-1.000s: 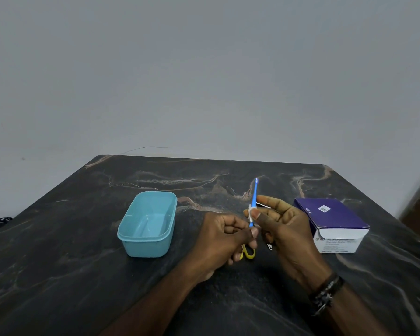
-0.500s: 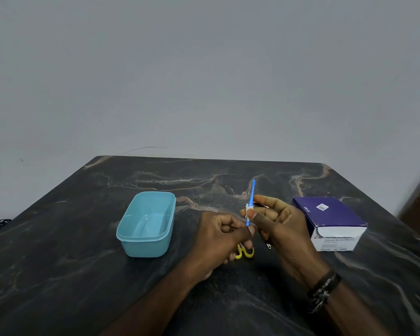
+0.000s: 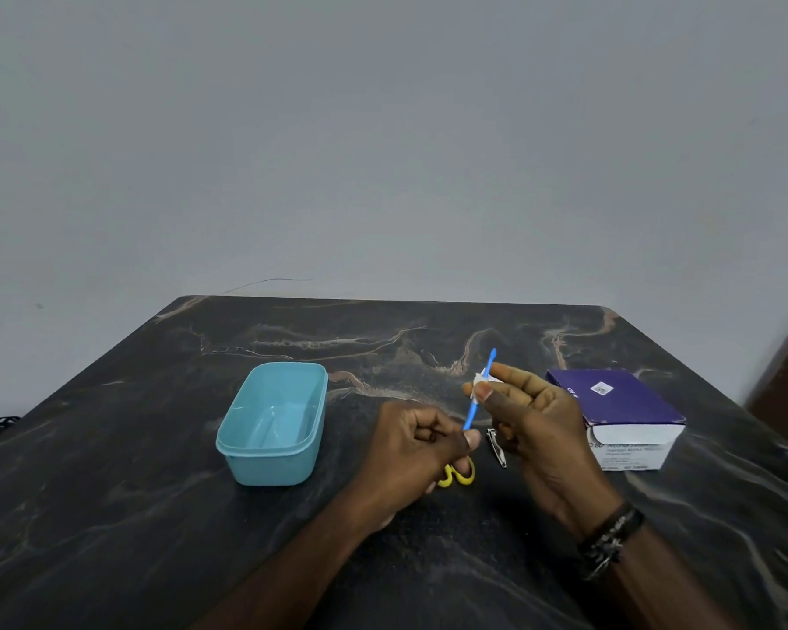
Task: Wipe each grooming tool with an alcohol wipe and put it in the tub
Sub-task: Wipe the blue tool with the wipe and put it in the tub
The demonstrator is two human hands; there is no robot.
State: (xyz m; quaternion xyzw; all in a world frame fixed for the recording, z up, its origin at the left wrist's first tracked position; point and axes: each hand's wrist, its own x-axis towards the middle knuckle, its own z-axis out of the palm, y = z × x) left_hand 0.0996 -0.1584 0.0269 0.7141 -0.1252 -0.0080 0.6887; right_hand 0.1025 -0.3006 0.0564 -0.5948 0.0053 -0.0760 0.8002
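I see the left hand (image 3: 412, 452) pinching the lower end of a thin blue stick tool (image 3: 479, 392), the right hand (image 3: 531, 416) pinching a white wipe (image 3: 479, 382) round its middle, above the table's middle; the teal tub (image 3: 274, 422) stands left of them, empty

View: one head-worn wide-angle camera, the only view.
Position: above the near edge of a dark marbled table (image 3: 110, 516).
Direction: forward and down, towards a plain grey wall (image 3: 383, 129) behind the table's far edge.
Nearness: both forearms enter from the bottom edge; the hands sit close, just below centre.
Framing: wall fills the upper half, table the lower.
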